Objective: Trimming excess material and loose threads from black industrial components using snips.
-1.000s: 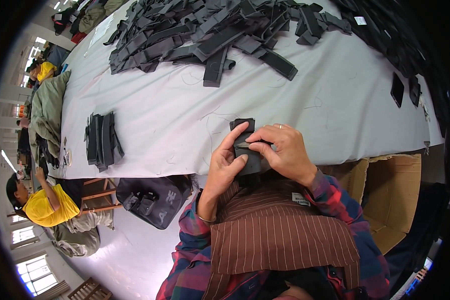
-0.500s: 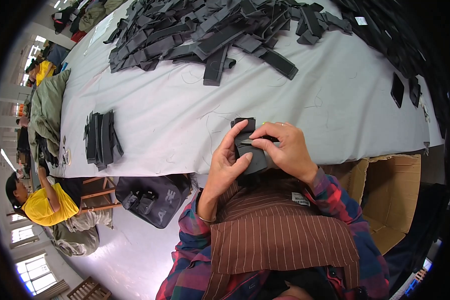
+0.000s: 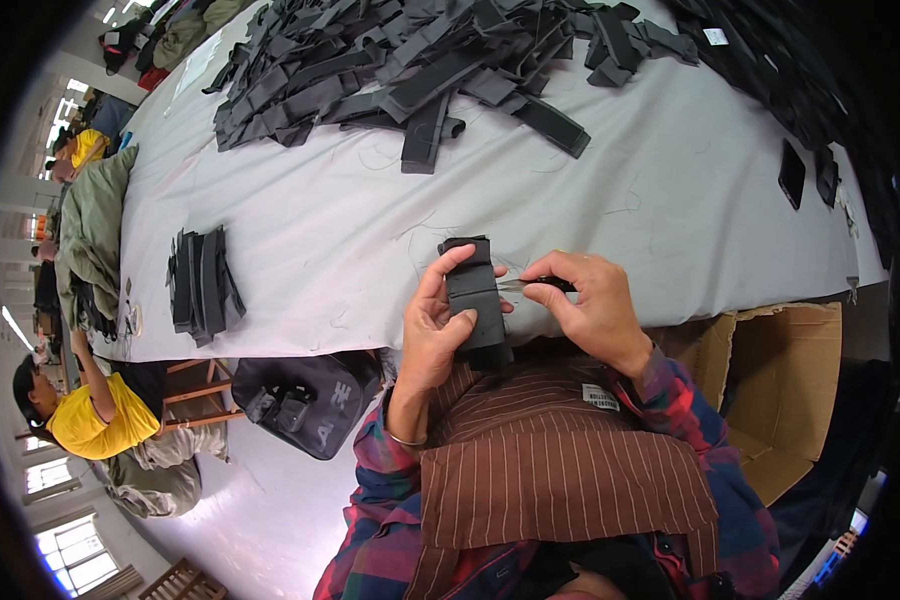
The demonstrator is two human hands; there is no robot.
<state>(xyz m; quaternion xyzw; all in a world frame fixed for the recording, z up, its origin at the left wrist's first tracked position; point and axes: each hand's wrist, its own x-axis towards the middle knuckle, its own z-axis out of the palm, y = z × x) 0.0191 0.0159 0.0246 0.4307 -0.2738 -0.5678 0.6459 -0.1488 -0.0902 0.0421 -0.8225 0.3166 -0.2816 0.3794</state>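
Grey cloth covers the long worktable [image 3: 610, 230] beyond both hands, where a loose heap of dark fabric strips [image 3: 410, 70] lies well apart. Left hand [image 3: 440, 330] clamps a folded black fabric piece [image 3: 475, 295] at the table's near edge; it looks light, soft and limp, best gripped flat across its middle. Right hand [image 3: 590, 305], just beside, pinches small snips [image 3: 530, 285] shut at its edge.

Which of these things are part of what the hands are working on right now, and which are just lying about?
In hand:
left hand holding dark fabric piece
right hand with small snips

Lying about:
big pile of dark pieces
small stack
black bag
cardboard box
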